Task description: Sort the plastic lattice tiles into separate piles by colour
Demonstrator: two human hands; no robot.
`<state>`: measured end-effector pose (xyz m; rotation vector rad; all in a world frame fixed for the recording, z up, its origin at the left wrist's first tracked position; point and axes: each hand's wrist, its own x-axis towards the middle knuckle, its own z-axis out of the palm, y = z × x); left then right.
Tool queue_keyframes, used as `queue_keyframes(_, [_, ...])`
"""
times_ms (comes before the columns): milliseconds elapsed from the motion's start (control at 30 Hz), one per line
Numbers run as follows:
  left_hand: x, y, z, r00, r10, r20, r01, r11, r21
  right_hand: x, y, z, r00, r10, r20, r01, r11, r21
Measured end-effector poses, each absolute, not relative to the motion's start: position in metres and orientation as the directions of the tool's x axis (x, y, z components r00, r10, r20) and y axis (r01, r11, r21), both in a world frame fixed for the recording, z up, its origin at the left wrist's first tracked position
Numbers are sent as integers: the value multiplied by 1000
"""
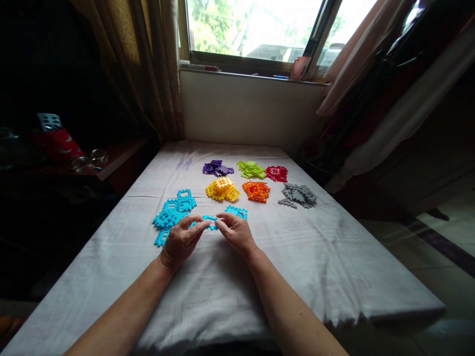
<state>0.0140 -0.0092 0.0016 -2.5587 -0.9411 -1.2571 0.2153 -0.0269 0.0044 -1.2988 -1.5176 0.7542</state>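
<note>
Between my hands is a blue interlocking plastic tile (210, 223) with notched edges. My left hand (184, 234) pinches its left side, and my right hand (235, 231) pinches the right side. Part of the tile is covered by my fingers. Left of my left hand lies a pile of similar blue tiles (170, 213), some with square window openings. Just beyond my right hand, another blue piece (236, 212) rests on the cloth, partly hidden by that hand.
Farther back on the cloth-covered table (297, 267) lie piles of purple tiles (217, 168), lime green tiles (251, 169), red tiles (276, 173), yellow tiles (222, 190), orange tiles (256, 191) and grey tiles (300, 195). A window stands behind; a dark side table (118, 160) is at left.
</note>
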Motion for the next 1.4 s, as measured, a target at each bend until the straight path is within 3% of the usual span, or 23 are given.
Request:
queue_keyframes(133, [16, -7, -2, 497, 502, 708, 597, -790, 141, 219, -16, -2, 105, 968, 228, 194, 205, -959])
queue_keyframes(233, [15, -4, -1, 501, 507, 702, 615, -779, 124, 242, -5, -4, 266, 940, 214, 142, 181, -973])
queue_keyframes(367, [5, 0, 4, 436, 530, 728, 673, -728, 127, 289, 3, -3, 541, 824, 167, 224, 51, -973])
queue_keyframes(467, [-11, 5, 5, 389, 592, 706, 744, -653, 138, 314, 1, 0, 632, 764, 129, 329, -114, -937])
queue_keyframes(700, [-49, 18, -3, 348, 711, 612, 813, -553, 180, 319, -6, 7, 654, 750, 101, 570, -401, -717])
queue_keyframes(1000, [-26, 4, -9, 453, 743, 492, 808, -575, 124, 305, -12, 14, 563, 822, 89, 721, -436, -539])
queue_keyframes(1200, [-20, 1, -1, 466, 728, 503, 790, -598, 135, 306, -12, 16, 576, 816, 40, 707, -474, -524])
queue_keyframes(1400, [-7, -3, 0, 517, 613, 598, 703, -702, 112, 308, -9, 11, 611, 778, 147, 648, -385, -657])
